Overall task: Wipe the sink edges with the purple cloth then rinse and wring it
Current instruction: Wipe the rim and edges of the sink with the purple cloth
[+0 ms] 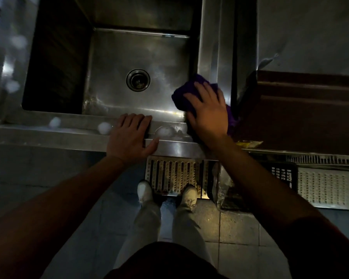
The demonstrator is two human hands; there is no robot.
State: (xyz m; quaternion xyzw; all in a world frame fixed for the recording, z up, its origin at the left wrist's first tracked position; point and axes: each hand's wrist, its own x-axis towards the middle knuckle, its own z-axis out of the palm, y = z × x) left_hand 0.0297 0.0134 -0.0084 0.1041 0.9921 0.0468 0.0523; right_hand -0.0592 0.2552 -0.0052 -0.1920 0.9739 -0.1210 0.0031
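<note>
The person is standing in front of a steel sink [73, 119] and is looking straight down at it. The right hand [208, 111] is lying flat on the purple cloth [186, 91], with its fingers straight and spread, and it is pressing the cloth on the near right corner of the sink rim, at about 3 o'clock from the drain [138, 80]. Part of the cloth is sticking out past the fingertips at 11 o'clock from the hand, and a small piece is showing at the hand's right side. The left hand [130, 135] is resting on the front edge of the sink, at 6 o'clock from the drain; its fingers are straight and together, the thumb is pointing to the right, and it is holding nothing. The two hands are near each other but are not touching. Below the edge, two white shoes [144, 191] are standing on the tiled floor beside a metal floor grate [173, 174].
</note>
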